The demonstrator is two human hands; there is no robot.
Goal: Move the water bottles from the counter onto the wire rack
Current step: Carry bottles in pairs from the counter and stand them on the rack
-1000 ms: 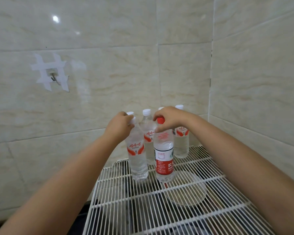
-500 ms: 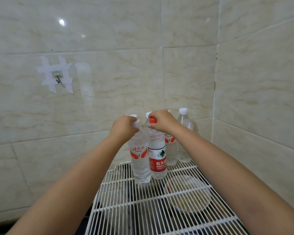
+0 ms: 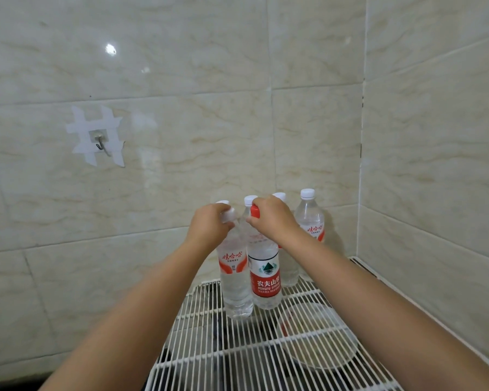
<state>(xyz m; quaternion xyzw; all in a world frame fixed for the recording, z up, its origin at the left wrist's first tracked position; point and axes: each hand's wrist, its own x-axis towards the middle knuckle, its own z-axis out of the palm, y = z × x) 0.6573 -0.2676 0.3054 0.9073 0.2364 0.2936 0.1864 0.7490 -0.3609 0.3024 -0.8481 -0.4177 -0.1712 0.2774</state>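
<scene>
Two water bottles stand side by side on the white wire rack (image 3: 237,354). My left hand (image 3: 209,227) grips the neck of the white-capped bottle (image 3: 235,280). To its right, my right hand (image 3: 271,218) grips the top of the red-capped, red-labelled bottle (image 3: 266,280). Behind them, against the wall, stand three more white-capped bottles, partly hidden by my hands; the rightmost one (image 3: 311,218) shows clearly.
Tiled walls close the rack in at the back and on the right, forming a corner. A round glass lid or dish (image 3: 319,337) lies under the rack wires at the right. A taped metal hook (image 3: 99,142) is on the back wall at the left.
Both hands have carried their bottles farther back on the rack, toward the row at the wall. The two held bottles now stand close together.
</scene>
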